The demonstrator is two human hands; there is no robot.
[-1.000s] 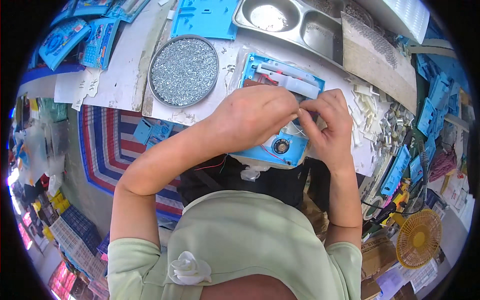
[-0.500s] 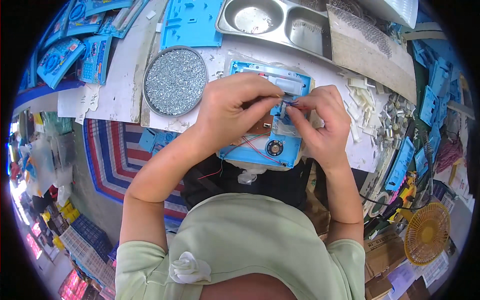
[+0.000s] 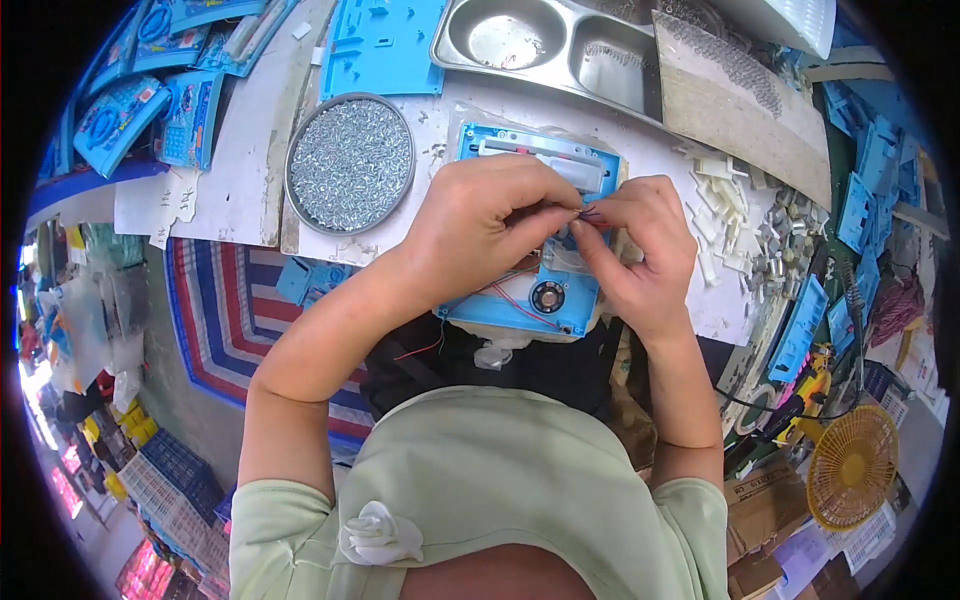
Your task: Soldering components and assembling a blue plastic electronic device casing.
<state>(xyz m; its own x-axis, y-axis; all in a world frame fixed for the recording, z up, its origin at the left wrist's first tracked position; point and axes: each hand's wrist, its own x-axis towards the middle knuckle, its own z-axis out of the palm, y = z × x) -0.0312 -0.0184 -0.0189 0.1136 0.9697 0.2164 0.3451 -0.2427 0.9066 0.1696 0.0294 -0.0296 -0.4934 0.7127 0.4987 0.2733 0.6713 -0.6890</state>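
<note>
A light-blue plastic casing (image 3: 485,315) lies in front of me, with a small round black speaker (image 3: 548,297) and thin red wires (image 3: 512,302) in its lower part. Over its middle, my left hand (image 3: 500,215) pinches thumb and forefinger together on thin wires. Close against it, my right hand (image 3: 645,250) pinches the same small bunch of dark and reddish wires (image 3: 592,212). The fingertips almost meet, so the wire ends are hidden. A grey-white bar-shaped part (image 3: 575,172) sits in the upper part of the casing.
A round tray of small screws (image 3: 350,165) stands left of the casing. Beyond are a blue panel (image 3: 383,50) and a metal compartment tray (image 3: 555,75). White plastic pieces (image 3: 722,215) and metal cylinders (image 3: 790,230) are heaped right. A yellow fan (image 3: 853,467) stands lower right.
My left hand has shifted slightly right and down, bringing its fingertips closer to my right hand's. The wires between them are more covered now.
</note>
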